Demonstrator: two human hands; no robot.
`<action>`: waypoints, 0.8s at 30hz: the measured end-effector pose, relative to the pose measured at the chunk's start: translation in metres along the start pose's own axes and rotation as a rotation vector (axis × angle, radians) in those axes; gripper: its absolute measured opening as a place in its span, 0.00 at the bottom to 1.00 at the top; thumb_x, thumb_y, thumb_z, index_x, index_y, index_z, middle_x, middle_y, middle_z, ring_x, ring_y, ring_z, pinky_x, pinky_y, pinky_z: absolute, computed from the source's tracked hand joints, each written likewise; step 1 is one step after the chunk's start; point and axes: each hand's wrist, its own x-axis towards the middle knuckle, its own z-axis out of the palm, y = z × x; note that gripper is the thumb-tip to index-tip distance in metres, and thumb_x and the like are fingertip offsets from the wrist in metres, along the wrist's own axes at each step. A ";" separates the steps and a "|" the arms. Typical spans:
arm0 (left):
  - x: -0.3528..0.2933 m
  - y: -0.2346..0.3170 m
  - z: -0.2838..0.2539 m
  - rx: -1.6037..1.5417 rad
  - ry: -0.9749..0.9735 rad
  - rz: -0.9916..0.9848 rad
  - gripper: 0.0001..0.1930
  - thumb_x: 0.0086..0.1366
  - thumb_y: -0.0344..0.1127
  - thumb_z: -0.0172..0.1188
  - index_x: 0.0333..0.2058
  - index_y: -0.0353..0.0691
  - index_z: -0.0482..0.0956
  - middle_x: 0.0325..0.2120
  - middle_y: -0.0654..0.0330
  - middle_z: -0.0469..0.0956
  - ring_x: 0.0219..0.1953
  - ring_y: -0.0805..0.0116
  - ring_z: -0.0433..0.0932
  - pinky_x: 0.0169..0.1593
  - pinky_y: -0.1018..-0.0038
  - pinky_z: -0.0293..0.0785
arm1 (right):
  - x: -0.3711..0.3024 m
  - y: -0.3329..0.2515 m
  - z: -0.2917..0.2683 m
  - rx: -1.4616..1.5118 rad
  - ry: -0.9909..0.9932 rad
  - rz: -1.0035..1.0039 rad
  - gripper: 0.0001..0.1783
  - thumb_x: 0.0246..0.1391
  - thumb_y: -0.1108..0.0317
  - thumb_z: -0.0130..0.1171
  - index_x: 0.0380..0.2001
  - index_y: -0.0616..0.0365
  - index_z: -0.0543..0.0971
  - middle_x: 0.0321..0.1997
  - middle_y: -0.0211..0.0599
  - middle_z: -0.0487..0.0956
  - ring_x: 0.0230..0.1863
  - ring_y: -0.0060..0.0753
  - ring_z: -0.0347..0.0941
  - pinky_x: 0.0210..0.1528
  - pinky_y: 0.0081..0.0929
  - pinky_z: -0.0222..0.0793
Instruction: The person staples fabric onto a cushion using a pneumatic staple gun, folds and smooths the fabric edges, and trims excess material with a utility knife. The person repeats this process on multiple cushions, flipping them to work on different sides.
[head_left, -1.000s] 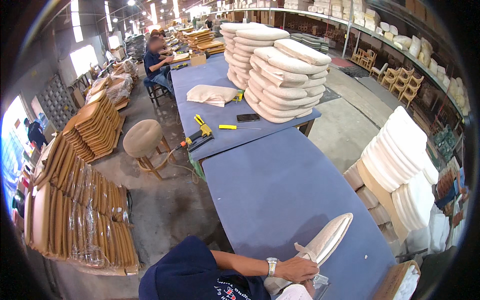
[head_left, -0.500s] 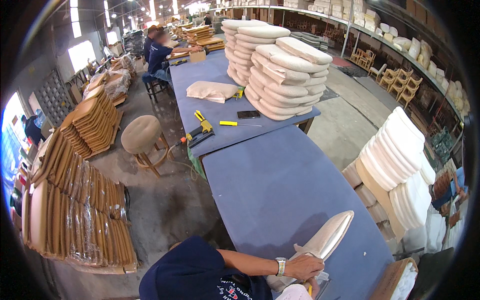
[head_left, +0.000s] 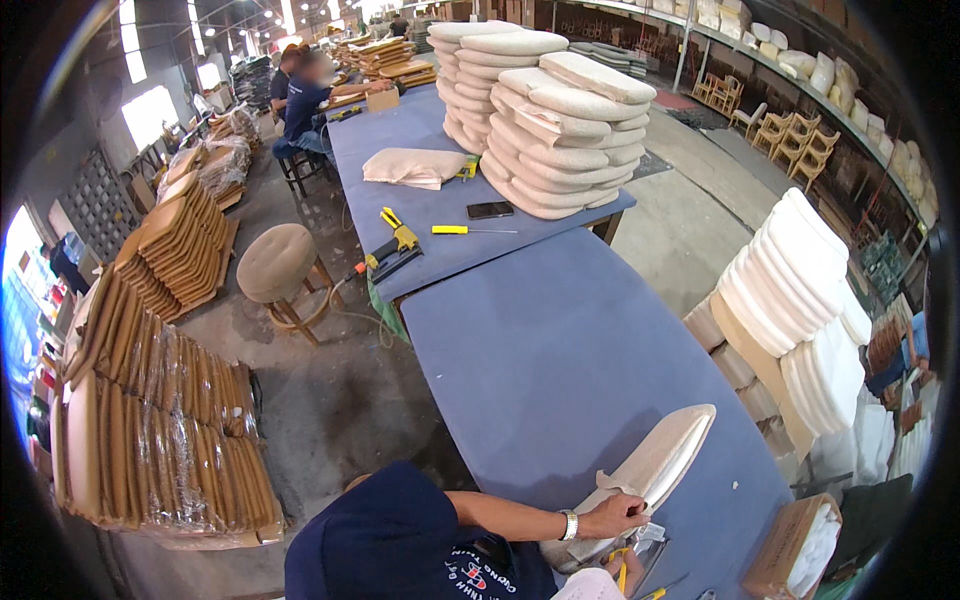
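Observation:
A beige fabric cover with a white cushion pad (head_left: pixel 672 455) inside lies slantwise at the near end of the blue table. My left hand (head_left: pixel 614 516), a watch on its wrist, comes across from the left and is closed on the cover's open edge, fingers pinched together. Just below it, my right hand (head_left: pixel 630 568) is partly cut off by the lower edge and curls around a yellow-handled tool (head_left: pixel 622 572). A silvery, partly clear piece (head_left: pixel 652 534) shows beside that hand; its kind is unclear. Another yellow-handled tool with a thin shaft (head_left: pixel 656 593) lies close by.
Across the blue table (head_left: pixel 540 330) are a yellow-black staple gun (head_left: pixel 396 243), a yellow screwdriver (head_left: pixel 452 230), a phone (head_left: pixel 490 210) and stacked beige cushions (head_left: pixel 570 140). A stool (head_left: pixel 277 262) and wrapped brown cushions (head_left: pixel 165 450) stand left. White pads (head_left: pixel 790 280) and a carton (head_left: pixel 790 545) flank the right.
The view has shifted slightly. My left hand has turned a little on the cover's edge, and more of my right hand with the yellow-handled tool shows. The thin-shafted tool has come into view.

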 end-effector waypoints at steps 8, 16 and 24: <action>-0.001 -0.012 0.005 -0.043 0.165 -0.030 0.23 0.71 0.46 0.65 0.25 0.34 0.68 0.21 0.62 0.65 0.27 0.74 0.61 0.31 0.68 0.62 | -0.027 0.021 -0.006 0.054 0.000 0.011 0.18 0.67 0.65 0.58 0.54 0.66 0.76 0.47 0.52 0.82 0.47 0.38 0.78 0.54 0.36 0.74; 0.001 0.003 -0.001 -0.016 0.234 0.011 0.20 0.70 0.43 0.64 0.27 0.32 0.72 0.19 0.55 0.70 0.25 0.68 0.66 0.31 0.64 0.65 | -0.027 0.011 0.002 0.043 -0.005 0.009 0.17 0.66 0.65 0.59 0.51 0.65 0.76 0.46 0.52 0.82 0.46 0.40 0.78 0.51 0.37 0.75; -0.036 0.051 -0.044 -0.016 0.046 0.214 0.17 0.67 0.39 0.66 0.27 0.33 0.73 0.21 0.51 0.72 0.25 0.68 0.69 0.32 0.64 0.68 | -0.033 0.011 0.017 0.047 -0.002 -0.010 0.14 0.65 0.65 0.58 0.48 0.64 0.77 0.44 0.51 0.82 0.43 0.43 0.79 0.47 0.39 0.76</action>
